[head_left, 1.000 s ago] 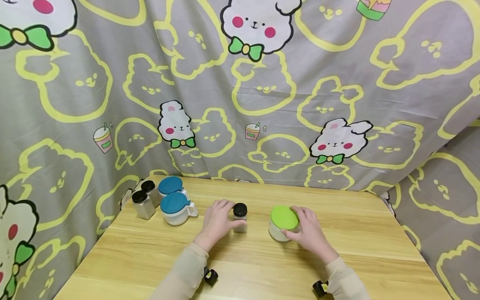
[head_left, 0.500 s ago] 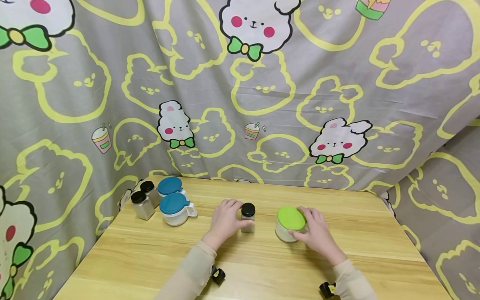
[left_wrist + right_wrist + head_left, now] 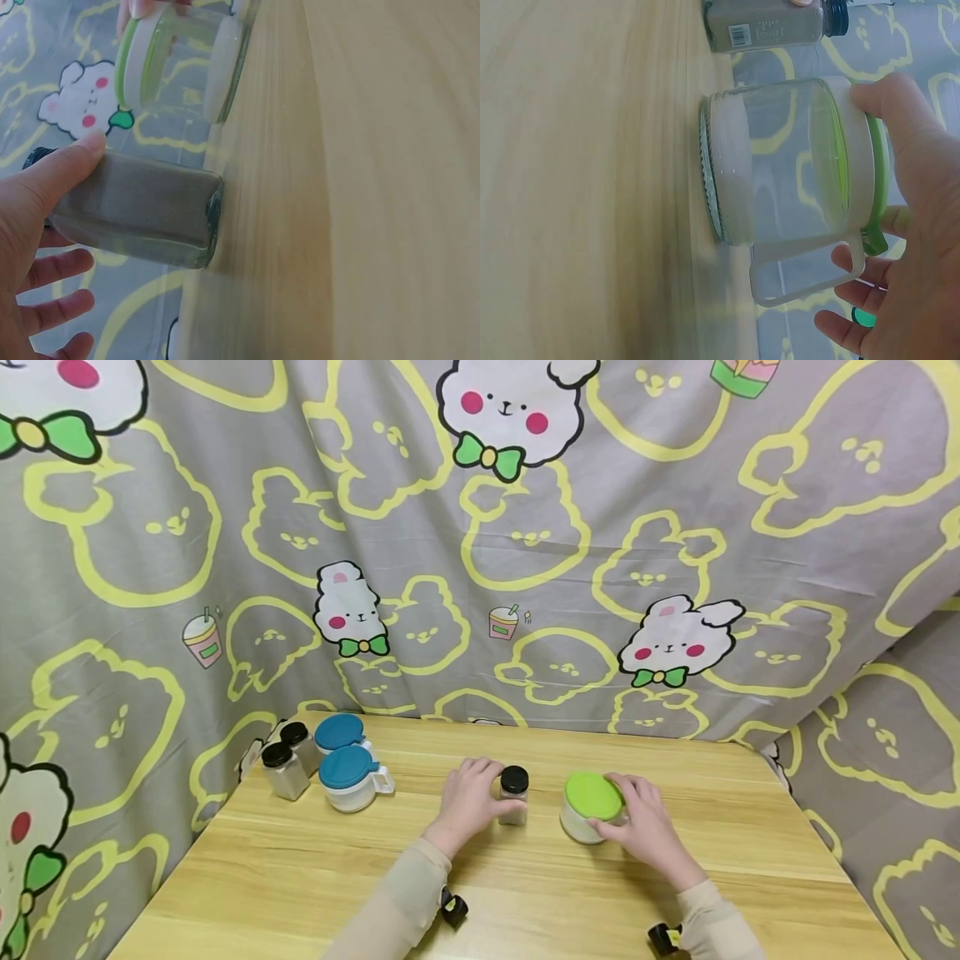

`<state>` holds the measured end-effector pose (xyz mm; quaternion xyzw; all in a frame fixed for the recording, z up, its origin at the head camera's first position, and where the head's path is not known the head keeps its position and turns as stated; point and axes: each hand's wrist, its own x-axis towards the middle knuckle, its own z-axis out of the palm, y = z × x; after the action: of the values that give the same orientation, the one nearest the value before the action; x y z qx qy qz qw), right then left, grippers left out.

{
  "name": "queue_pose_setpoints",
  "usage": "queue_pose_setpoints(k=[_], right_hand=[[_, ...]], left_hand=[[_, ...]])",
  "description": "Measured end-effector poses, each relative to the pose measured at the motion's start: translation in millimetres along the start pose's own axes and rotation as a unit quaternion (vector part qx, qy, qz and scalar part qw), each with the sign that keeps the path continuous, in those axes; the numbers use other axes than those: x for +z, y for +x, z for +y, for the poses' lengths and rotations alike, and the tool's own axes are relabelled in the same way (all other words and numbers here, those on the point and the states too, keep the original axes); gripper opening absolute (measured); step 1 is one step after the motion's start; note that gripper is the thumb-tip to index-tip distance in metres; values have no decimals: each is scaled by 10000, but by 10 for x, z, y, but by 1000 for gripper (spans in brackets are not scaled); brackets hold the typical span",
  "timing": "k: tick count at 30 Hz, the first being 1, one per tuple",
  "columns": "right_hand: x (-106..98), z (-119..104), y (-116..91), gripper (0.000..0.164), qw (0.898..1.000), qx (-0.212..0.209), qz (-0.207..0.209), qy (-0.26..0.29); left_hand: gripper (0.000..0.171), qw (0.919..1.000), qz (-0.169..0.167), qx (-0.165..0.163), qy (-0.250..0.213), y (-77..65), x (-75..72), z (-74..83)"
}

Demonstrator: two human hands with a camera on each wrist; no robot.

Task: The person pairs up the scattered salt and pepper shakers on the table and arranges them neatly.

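Observation:
In the head view my left hand (image 3: 471, 802) grips a small square glass shaker jar (image 3: 513, 814) with a black lid, upright. The left wrist view shows greyish powder filling much of that shaker jar (image 3: 142, 199), the thumb across its upper side. To its right, my right hand (image 3: 647, 827) holds a round glass seasoning jar (image 3: 581, 824) with a green lid. From the right wrist, this seasoning jar (image 3: 780, 161) has a white collar, a white side handle and white contents low down; thumb and fingers are around its collar. Whether either base touches the table cannot be told.
On the table's (image 3: 262, 877) far left stand two black-lidded shaker jars, the nearer shaker jar (image 3: 287, 781) in front. Beside them are two blue-lidded seasoning jars, the nearer blue-lidded jar (image 3: 350, 781) with a white handle. A patterned curtain (image 3: 420, 543) hangs behind the table.
Both hands have moved to the right across the table, carrying the black-lidded shaker jar and the green-lidded seasoning jar along. The jars on the left stay where they were.

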<state>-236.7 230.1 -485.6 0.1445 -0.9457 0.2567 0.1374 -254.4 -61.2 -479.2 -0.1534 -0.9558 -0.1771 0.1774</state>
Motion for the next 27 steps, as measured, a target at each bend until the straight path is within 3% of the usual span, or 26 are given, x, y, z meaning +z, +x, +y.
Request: queue_pose_setpoints(k=[15,27], right_hand=[[-104,114,16,76,9999,28,-121,78],[-176,226,-9,78,9998,91,-128,122]], left_hand=[[64,9996,-14,84,256,119,138,250],[63,9998,35,92,154,188,249,400]])
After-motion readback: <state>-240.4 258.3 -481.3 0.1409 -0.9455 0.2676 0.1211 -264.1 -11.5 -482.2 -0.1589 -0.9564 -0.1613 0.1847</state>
